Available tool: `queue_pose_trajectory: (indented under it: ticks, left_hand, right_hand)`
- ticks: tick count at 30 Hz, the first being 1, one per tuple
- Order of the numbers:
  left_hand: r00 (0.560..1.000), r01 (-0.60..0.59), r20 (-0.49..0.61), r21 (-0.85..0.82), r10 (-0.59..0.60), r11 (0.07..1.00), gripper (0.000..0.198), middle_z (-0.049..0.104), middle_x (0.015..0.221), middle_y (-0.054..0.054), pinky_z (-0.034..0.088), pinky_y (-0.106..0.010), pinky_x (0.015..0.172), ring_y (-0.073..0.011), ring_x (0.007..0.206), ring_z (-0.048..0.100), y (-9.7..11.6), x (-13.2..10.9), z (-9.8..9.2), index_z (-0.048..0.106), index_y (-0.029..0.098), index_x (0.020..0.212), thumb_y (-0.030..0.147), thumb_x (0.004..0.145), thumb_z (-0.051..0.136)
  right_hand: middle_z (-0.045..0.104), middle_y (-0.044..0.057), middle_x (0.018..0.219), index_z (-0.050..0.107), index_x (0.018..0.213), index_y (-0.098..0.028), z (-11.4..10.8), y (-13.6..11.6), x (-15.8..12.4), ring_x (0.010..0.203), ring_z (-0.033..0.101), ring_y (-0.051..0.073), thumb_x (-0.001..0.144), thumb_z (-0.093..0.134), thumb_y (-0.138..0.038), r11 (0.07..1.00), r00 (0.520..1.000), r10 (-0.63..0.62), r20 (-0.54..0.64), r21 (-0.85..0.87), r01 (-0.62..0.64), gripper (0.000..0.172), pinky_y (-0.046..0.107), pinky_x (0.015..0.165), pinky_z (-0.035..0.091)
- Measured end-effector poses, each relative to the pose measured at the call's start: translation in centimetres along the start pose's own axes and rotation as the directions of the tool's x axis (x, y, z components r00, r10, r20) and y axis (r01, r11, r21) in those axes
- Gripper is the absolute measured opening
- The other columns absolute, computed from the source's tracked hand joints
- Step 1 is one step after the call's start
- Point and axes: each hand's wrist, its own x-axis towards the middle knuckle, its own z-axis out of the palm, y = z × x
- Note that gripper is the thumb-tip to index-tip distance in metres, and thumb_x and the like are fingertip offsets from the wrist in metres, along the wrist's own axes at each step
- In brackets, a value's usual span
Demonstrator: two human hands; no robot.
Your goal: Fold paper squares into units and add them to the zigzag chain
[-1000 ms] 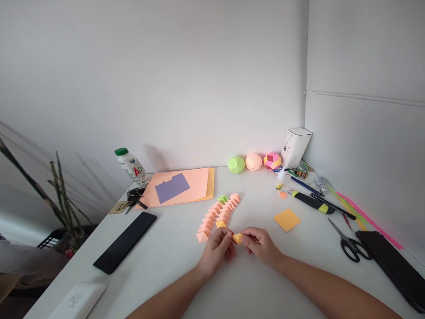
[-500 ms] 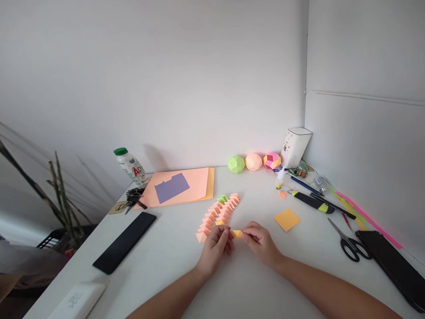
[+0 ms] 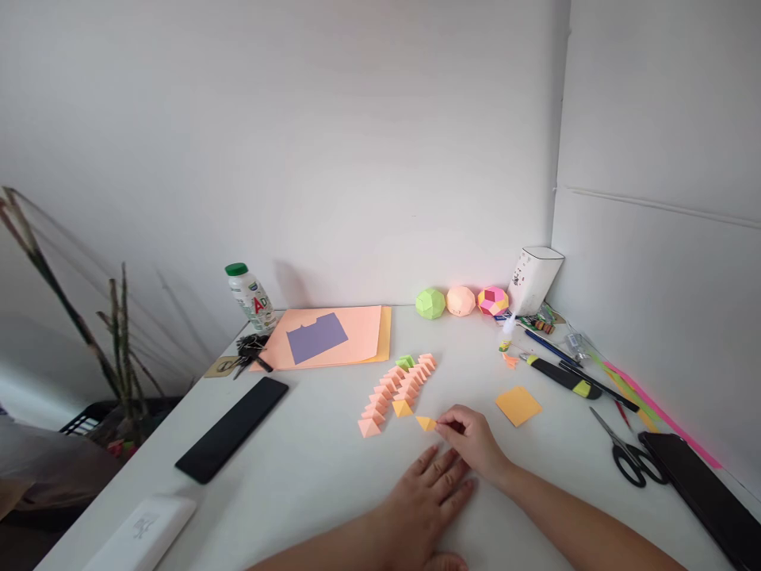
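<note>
My right hand [image 3: 472, 442] pinches one corner of a small folded yellow-orange paper piece [image 3: 426, 423] just above the table. Flat on the tabletop, fingers stretched out, my left hand [image 3: 425, 503] lies below the right one and holds nothing. Beyond the hands run two curved rows of folded paper pieces: a peach left row [image 3: 378, 400] and a peach right row [image 3: 412, 381]. A yellow-orange folded piece [image 3: 403, 408] sits at the near end of the right row, and green folded pieces [image 3: 405, 362] lie at the far end. To the right rests a stack of orange paper squares [image 3: 518, 405].
Three paper balls [image 3: 460, 300] line the wall. Glue [image 3: 506, 335], a utility knife [image 3: 562, 376], scissors [image 3: 629, 454] and a black case [image 3: 686, 496] lie right. Paper sheets [image 3: 362, 333], a bottle [image 3: 253, 300], keys [image 3: 250, 349] and a black phone-like slab [image 3: 233, 428] are left.
My left hand has let go of the folded paper and moved down onto the table, opening flat. The right hand still pinches the yellow-orange piece. The view has shifted slightly.
</note>
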Motion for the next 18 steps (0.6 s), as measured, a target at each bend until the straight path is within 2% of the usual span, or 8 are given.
queue_pose_trajectory:
  ticks: [4, 10, 14, 18]
  left_hand:
    - [1.000, -0.014, -0.016, 0.006, 0.014, 1.000, 0.079, 0.014, 0.149, -0.014, 0.005, -0.051, 0.110, -0.0337, 0.136, 0.008, -0.1, 0.0, -0.4, 0.008, 0.015, 0.144, 0.063, 0.084, 0.028]
    - [1.000, -0.007, -0.027, -0.016, 0.006, 1.000, 0.078, 0.015, 0.149, -0.015, 0.007, -0.053, 0.109, -0.0354, 0.136, 0.010, 0.0, 0.0, -0.3, 0.013, 0.016, 0.144, 0.062, 0.084, 0.030]
    - [0.999, -0.022, -0.031, -0.022, 0.021, 1.000, 0.078, 0.014, 0.149, -0.014, 0.005, -0.051, 0.110, -0.0337, 0.136, 0.008, 0.3, -0.1, -0.8, 0.014, 0.014, 0.143, 0.062, 0.084, 0.029]
    - [0.999, -0.035, -0.028, -0.032, 0.034, 0.999, 0.078, 0.016, 0.149, -0.014, 0.006, -0.051, 0.110, -0.0342, 0.136, 0.007, 0.4, -0.1, -1.2, 0.012, 0.014, 0.144, 0.060, 0.084, 0.032]
  right_hand:
    - [0.063, 0.001, 0.070, 0.063, 0.067, -0.019, 0.7, -0.4, 0.4, 0.066, 0.057, 0.017, 0.076, 0.058, -0.026, 0.994, 0.999, 0.032, 0.002, -0.106, -0.032, 0.012, 0.026, 0.061, 0.046]
    - [0.070, 0.001, 0.075, 0.069, 0.071, -0.021, 2.4, -1.4, 2.4, 0.071, 0.063, 0.018, 0.073, 0.059, -0.027, 0.943, 0.995, 0.092, 0.029, -0.322, -0.078, 0.011, 0.026, 0.063, 0.045]
    - [0.071, 0.001, 0.073, 0.070, 0.068, -0.022, 3.4, -1.8, 3.7, 0.069, 0.063, 0.019, 0.070, 0.062, -0.025, 0.924, 0.996, 0.088, 0.019, -0.374, -0.074, 0.009, 0.026, 0.062, 0.043]
    - [0.071, 0.001, 0.073, 0.069, 0.068, -0.021, 3.8, -2.0, 3.7, 0.069, 0.063, 0.018, 0.072, 0.061, -0.024, 0.915, 0.997, 0.079, 0.003, -0.398, -0.071, 0.009, 0.025, 0.062, 0.042]
